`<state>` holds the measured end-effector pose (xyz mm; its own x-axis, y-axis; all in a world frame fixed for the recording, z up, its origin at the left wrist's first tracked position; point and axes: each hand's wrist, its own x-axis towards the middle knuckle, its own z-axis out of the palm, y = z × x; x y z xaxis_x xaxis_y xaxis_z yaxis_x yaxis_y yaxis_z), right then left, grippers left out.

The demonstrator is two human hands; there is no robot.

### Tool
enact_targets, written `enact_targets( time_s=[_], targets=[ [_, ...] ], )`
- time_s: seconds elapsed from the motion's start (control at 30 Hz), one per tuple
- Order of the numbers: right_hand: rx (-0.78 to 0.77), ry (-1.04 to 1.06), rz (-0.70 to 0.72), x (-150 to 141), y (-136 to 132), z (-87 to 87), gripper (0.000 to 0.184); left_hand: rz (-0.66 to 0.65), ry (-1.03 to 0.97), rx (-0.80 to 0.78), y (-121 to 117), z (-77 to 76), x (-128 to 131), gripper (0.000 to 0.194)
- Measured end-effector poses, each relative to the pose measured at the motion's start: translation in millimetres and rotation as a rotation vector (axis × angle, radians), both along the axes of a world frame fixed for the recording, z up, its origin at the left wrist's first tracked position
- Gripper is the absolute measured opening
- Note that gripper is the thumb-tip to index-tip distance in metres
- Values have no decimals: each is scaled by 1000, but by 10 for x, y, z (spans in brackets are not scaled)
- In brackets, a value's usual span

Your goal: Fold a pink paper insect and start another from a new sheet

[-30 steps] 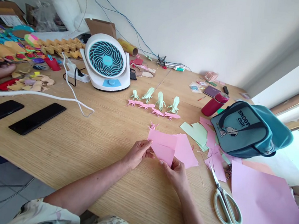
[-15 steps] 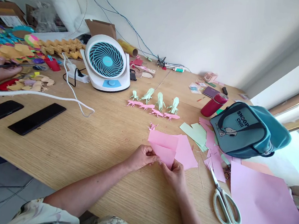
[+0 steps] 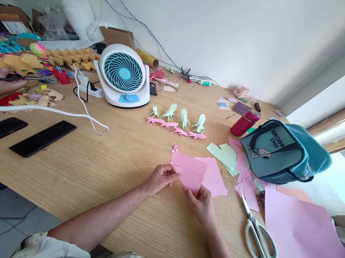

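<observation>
Between my hands is a pink sheet of paper [image 3: 189,168] with a crease across it. My left hand [image 3: 161,180] pinches its left edge, thumb on top. At the lower right corner, my right hand [image 3: 200,201] grips the same sheet between thumb and fingers. Another pink sheet [image 3: 215,178] lies on the table just behind and to the right. Beyond the held paper sits a small pink folded paper figure [image 3: 176,147]. Farther back stand a row of pink folded paper insects [image 3: 180,132] and several light green ones [image 3: 184,118].
White-handled scissors [image 3: 258,236] lie at the right, beside a large pink sheet [image 3: 299,236]. Paper scraps, a teal bag [image 3: 276,152] and a red flask [image 3: 245,122] are behind. A fan [image 3: 123,74], phones [image 3: 43,138] and another person's hand [image 3: 6,83] holding scissors are at left.
My left hand has slid left and up along the sheet's edge, away from my right thumb. The sheet now lies flatter and its crease shows more plainly.
</observation>
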<state>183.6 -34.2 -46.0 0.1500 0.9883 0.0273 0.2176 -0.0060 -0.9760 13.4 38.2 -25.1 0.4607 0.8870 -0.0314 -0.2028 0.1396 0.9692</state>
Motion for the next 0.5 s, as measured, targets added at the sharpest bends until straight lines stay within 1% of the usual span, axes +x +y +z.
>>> enact_targets(
  time_s=[0.17, 0.33, 0.5],
  targets=[
    [44, 69, 73, 6, 19, -14, 29, 90, -62, -59, 73, 20, -54, 33],
    [39, 25, 52, 22, 19, -8, 37, 207, -144, -155, 156, 35, -113, 33],
    [36, -14, 63, 49, 20, -3, 39, 232, -193, -185, 193, 55, -149, 33]
  ],
)
